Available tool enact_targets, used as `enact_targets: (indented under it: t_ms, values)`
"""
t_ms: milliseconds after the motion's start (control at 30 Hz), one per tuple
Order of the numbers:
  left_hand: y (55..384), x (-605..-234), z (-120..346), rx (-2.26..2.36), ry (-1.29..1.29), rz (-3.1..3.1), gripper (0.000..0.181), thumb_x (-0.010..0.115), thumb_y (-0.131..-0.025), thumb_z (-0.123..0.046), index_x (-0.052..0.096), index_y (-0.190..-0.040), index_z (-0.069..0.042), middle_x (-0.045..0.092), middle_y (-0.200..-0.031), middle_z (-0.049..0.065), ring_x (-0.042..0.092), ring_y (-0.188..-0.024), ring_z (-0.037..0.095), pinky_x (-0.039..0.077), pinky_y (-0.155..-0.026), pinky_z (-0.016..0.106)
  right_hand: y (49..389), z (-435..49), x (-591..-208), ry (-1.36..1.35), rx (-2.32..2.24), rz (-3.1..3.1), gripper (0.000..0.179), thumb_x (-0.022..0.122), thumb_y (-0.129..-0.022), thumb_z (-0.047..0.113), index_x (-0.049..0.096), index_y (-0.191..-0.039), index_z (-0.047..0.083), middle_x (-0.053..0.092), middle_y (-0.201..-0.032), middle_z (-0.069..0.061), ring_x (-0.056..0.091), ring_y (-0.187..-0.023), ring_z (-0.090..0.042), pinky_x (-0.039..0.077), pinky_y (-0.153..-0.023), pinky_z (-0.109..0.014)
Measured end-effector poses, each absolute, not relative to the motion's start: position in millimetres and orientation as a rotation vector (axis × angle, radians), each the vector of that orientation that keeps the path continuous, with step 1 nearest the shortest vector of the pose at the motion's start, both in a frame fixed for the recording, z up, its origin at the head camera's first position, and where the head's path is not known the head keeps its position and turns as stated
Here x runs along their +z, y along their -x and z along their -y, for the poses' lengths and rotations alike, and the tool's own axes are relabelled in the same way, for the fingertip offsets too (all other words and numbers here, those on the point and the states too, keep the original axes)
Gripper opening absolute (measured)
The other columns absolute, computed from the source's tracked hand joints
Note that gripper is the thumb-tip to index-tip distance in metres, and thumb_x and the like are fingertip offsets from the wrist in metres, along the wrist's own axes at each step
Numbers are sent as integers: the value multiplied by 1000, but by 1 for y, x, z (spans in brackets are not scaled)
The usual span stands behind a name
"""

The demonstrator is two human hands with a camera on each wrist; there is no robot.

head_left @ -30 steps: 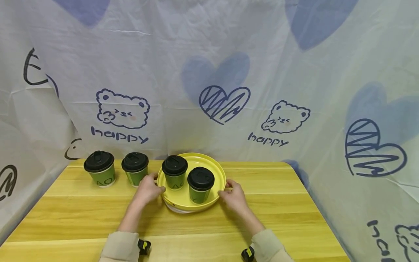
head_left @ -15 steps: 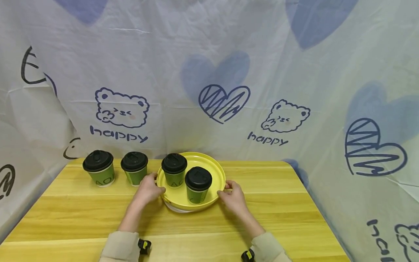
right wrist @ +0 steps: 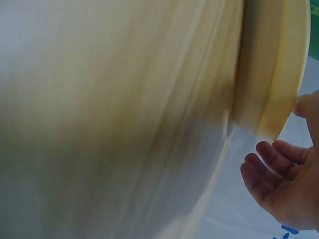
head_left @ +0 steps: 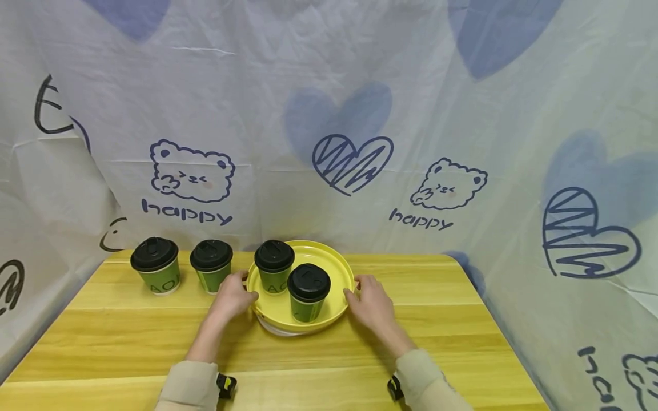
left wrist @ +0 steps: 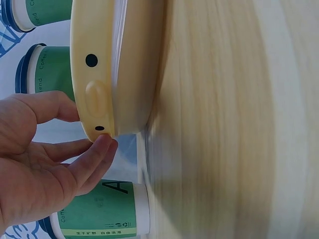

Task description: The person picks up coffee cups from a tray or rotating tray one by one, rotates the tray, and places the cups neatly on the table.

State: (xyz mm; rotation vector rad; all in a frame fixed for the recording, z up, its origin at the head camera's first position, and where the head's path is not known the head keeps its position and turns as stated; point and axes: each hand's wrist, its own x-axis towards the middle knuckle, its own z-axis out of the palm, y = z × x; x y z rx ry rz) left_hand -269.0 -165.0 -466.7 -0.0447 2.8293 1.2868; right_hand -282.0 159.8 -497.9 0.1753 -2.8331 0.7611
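Observation:
A round yellow tray (head_left: pixel 336 279) stands on a low round base (head_left: pixel 275 329) on the wooden table. On it are two green paper cups with black lids, a rear cup (head_left: pixel 274 268) and a front cup (head_left: pixel 307 294). My left hand (head_left: pixel 233 298) pinches the tray's left edge, its thumb at the rim and fingertips against the side, as the left wrist view shows. At the right edge is my right hand (head_left: pixel 372 305). Its thumb touches the rim, while in the right wrist view its loosely bent fingers (right wrist: pixel 256 181) stand apart from the tray.
Two more lidded green cups stand left of the tray: a near one (head_left: pixel 212 265) close beside my left hand and a farther one (head_left: pixel 156 265). A printed cloth (head_left: pixel 288 211) hangs behind the wooden table (head_left: pixel 437 342) and along its sides.
The tray has turned slightly, its front side going left, and the front cup has shifted left with it. My right hand's fingers have loosened from the rim; the left hand stays about where it was.

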Motion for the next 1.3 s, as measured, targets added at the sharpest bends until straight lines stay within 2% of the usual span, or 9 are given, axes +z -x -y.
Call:
enact_targets:
  t_ms: [233,400,800,933,1033,1300]
  values:
    - [268,-466,164,1288,48,-2825,67,67,-88,-1,40,-146,20,50,-142,41,59,-123,49,53,-101,54,295,-164,-496,-282,375,2914,50,59,-101,44,64,-127,2,64,-128,-16,58,-123,-34,51,-103,-51]
    - [267,-465,164,1285,41,-2832,66,66,-88,-1,40,-145,20,50,-141,41,59,-122,49,53,-100,54,300,-166,-496,-361,238,2920,46,57,-101,42,65,-124,3,64,-127,-15,56,-123,-35,44,-107,-52]
    - [268,-469,165,1300,29,-2824,68,67,-88,0,39,-146,20,49,-143,41,59,-123,50,52,-102,55,306,-171,-507,-412,264,2907,39,53,-98,34,64,-118,3,62,-118,-13,54,-112,-33,44,-95,-50]
    - [269,-468,165,1297,7,-2853,70,68,-87,-2,39,-148,18,47,-144,40,50,-130,51,45,-109,59,306,-171,-505,-413,261,2917,37,53,-99,33,63,-117,4,61,-117,-12,54,-110,-32,44,-92,-48]
    - [270,-467,166,1323,-15,-2876,76,70,-85,-4,37,-150,16,43,-146,39,43,-135,53,37,-115,61,306,-170,-503,-412,259,2925,35,53,-99,33,63,-117,4,61,-116,-12,54,-109,-32,44,-91,-47]
    - [273,-466,163,1442,-130,-2875,96,81,-86,-15,23,-159,9,30,-159,36,36,-144,53,32,-119,62,306,-168,-503,-406,265,2933,34,53,-99,33,61,-115,4,59,-114,-11,52,-107,-31,44,-89,-46]
